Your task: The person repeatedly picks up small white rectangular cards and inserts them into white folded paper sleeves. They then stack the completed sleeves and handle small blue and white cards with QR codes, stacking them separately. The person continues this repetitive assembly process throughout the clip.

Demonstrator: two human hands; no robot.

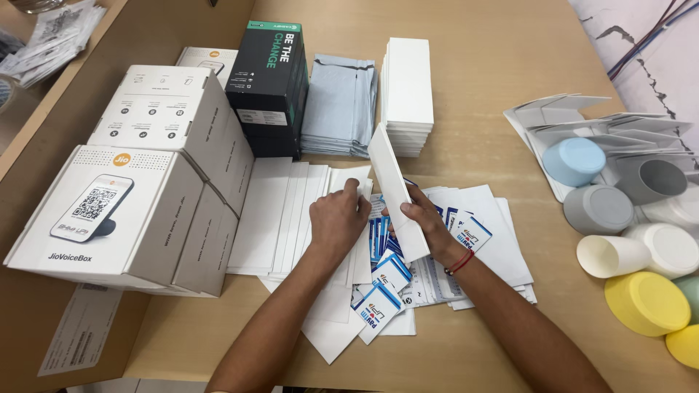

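My right hand (428, 222) grips a flat white box (395, 191), held tilted on edge above a spread of white and blue printed cards (386, 276). A red thread band sits on that wrist. My left hand (338, 217) rests fingers-down on loose white cards (280, 211) just left of the box, its fingertips near the box's lower edge. More white sheets (495, 225) lie under and to the right of my right hand.
Stacked white device boxes (145, 189) and a black box (269, 80) stand at left. Grey pouches (341, 105) and a stack of flat white boxes (408, 94) sit behind. Pastel cups (626, 255) and folded grey card trays (582, 120) lie at right.
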